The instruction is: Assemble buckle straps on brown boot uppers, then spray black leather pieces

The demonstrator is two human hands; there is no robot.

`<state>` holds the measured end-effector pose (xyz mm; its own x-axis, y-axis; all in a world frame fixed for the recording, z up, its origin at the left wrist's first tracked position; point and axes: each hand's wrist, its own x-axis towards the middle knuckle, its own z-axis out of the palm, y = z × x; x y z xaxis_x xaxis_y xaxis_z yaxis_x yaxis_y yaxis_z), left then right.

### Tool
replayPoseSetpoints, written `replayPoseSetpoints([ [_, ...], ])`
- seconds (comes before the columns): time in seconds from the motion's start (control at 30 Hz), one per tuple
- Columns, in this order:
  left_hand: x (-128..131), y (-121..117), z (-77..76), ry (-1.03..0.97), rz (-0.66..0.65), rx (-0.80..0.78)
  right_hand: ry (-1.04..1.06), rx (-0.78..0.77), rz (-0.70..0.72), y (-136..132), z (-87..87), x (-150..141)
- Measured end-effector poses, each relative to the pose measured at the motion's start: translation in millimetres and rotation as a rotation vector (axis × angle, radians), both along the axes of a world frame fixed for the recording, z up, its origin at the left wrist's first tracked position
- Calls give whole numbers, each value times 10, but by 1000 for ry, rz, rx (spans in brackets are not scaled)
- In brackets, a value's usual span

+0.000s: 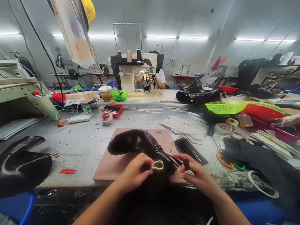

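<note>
A glossy dark brown leather boot upper [131,140] lies on a pinkish board [106,167], its rounded end to the left. A narrow strap with a small gold buckle [157,146] crosses it. My left hand [137,171] is closed at the near side of the upper, thumb and fingers pinching the base of a gold metal loop [157,165]. To its right, my right hand [195,173] grips a short dark leather strap [186,164] between thumb and fingers. Where the strap's other end runs is hard to make out.
Thin black strips [189,150] and white paper pieces [179,125] lie right of the board. Orange-handled scissors [223,159] rest by black material [255,162]. Another dark leather piece [25,159] sits at left. Across the table, a person works behind a sewing machine [127,79].
</note>
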<state>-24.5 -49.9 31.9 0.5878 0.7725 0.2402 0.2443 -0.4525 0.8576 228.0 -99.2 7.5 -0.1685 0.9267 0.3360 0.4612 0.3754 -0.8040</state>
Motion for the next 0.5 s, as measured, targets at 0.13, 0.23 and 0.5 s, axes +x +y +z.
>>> replayPoseSetpoints([
  [0.13, -179, -65, 37, -107, 25, -256, 384, -248, 203, -12, 403, -151],
  [0.23, -240, -144, -32, -204, 105, -345, 487, -447, 330, 6, 617, -345],
  [0.5, -233, -312, -138, -590, 139, -414, 91, -558, 335, 259, 601, -785],
])
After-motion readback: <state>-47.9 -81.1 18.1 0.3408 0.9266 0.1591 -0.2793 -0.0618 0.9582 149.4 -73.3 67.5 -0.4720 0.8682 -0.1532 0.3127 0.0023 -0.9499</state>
